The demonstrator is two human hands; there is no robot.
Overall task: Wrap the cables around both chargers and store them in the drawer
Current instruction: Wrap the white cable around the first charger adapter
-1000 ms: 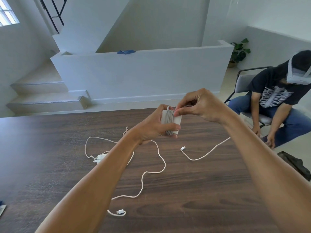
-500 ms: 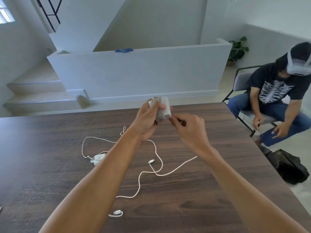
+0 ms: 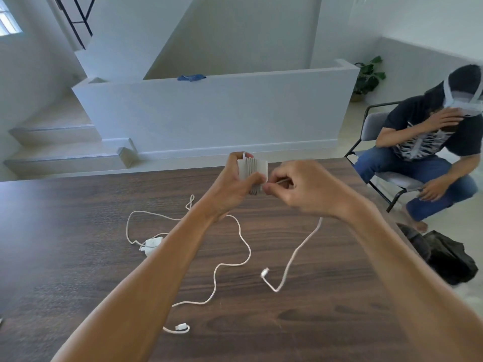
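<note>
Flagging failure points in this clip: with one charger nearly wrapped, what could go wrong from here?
1. The left hand holds the charger above the table while the right hand pinches the cable; a slip could loosen the coils.
2. The free plug trails on the table and might snag the second cable lying close by, dragging it along.
3. The second charger is still unwrapped, and no drawer is in view.
</note>
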